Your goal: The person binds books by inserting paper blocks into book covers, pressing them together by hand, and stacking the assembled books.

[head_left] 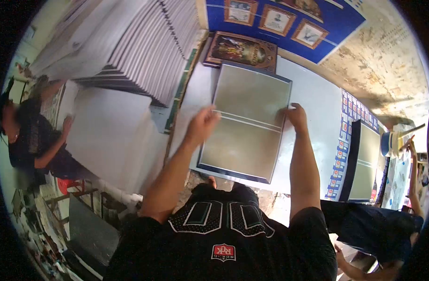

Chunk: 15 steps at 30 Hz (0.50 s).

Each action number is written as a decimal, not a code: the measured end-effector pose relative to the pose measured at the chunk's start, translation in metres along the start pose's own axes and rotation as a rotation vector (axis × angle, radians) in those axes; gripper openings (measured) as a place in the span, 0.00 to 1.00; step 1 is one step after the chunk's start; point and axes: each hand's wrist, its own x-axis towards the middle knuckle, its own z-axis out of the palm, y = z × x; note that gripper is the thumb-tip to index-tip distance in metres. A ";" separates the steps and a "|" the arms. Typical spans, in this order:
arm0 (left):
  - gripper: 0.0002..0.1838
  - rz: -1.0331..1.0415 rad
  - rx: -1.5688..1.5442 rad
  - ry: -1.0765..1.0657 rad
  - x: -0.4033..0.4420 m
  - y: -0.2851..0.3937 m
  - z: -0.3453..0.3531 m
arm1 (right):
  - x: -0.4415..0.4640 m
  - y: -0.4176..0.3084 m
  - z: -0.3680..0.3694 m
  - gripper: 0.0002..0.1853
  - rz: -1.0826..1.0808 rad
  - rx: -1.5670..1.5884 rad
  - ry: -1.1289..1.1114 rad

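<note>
Head cam: hands (296, 117) apart at panel (240, 147) edges, grip unclear; wht tbl (312, 140), stained wall (371, 58).

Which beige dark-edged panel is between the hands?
The centre panel, left hand and right hand at its sides. The other panel is far right, by the logo-patterned strip.

Bookbinding workshop, stacked paper sheets (144, 51), worktable (312, 93), co-workers at benches

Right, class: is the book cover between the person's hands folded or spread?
Spread: the book cover lies flat, its two tan panels side by side, white lines between them.
</note>
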 end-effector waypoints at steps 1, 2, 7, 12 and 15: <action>0.23 0.056 0.125 -0.057 -0.039 0.005 -0.006 | -0.007 -0.006 -0.003 0.28 -0.038 -0.059 0.081; 0.24 -0.005 0.116 -0.230 -0.072 0.003 -0.015 | -0.014 -0.018 -0.010 0.24 -0.074 -0.116 0.166; 0.28 -0.120 0.112 -0.439 -0.187 0.005 -0.055 | -0.122 -0.216 -0.003 0.05 -0.679 0.266 0.077; 0.30 -0.309 0.100 -0.573 -0.221 -0.022 -0.089 | -0.243 -0.376 0.029 0.40 -1.571 0.367 -0.267; 0.29 -0.193 0.125 -0.491 -0.219 0.015 -0.098 | -0.264 -0.373 0.072 0.38 -1.608 0.164 -0.340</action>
